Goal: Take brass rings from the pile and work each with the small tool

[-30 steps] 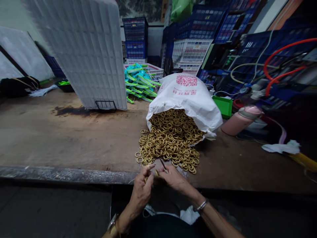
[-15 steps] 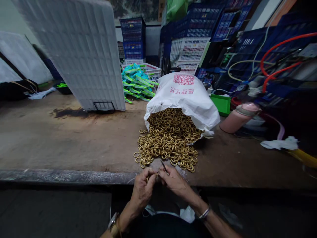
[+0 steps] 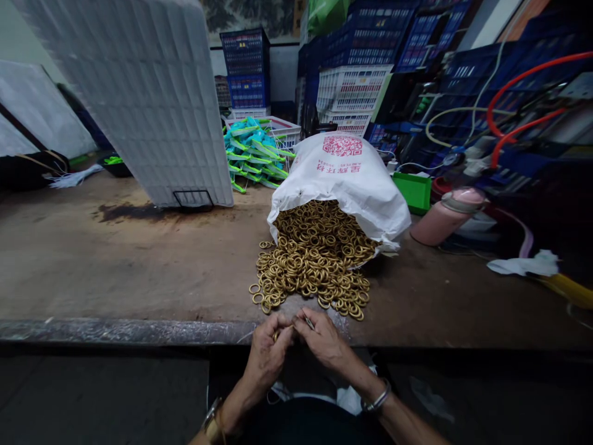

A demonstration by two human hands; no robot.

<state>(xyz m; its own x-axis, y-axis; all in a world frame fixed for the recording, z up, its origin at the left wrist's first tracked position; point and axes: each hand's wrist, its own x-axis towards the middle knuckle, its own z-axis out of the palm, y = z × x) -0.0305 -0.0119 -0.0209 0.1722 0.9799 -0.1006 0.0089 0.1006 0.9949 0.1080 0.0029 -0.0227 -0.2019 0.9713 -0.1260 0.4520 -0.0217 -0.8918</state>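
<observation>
Gold-coloured rings spill in a heap from the mouth of a white sack onto the table. At the table's front edge, my left hand is closed on a gold ring, partly hidden by the fingers. My right hand is closed too, its fingertips meeting those of the left at the ring. A small thin, dark tool lies in the right hand; most of it is covered, so its kind does not show.
A tall white ribbed panel stands in a wire holder at the left. Behind are teal-and-green plastic pieces and stacked crates. To the right are a green tray, a pink bottle and red hoses.
The dark tool in my right hand has tipped lower, and its point no longer stands up above the fingers. My right fingertips have moved slightly left, closer to the left hand.
</observation>
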